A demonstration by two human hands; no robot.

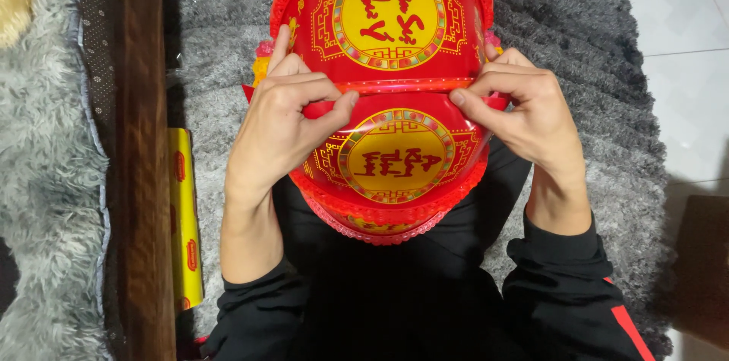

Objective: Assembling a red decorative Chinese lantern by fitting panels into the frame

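A round red plastic box with yellow medallions sits in front of me, above my lap. Its hinged lid [387, 15] stands open away from me and the lower red part [391, 160] tilts toward me. My left hand [285, 114] pinches the red rim where the two halves meet, on the left side. My right hand [524, 107] pinches the same rim on the right. Pink and yellow bits show behind the box at both sides, mostly hidden.
A grey shaggy rug [600, 148] lies under the box. A dark wooden beam [140, 156] runs along the left, with a long yellow box [184, 217] beside it. White floor tiles [683, 50] show at the right. My black sleeves [562, 293] fill the bottom.
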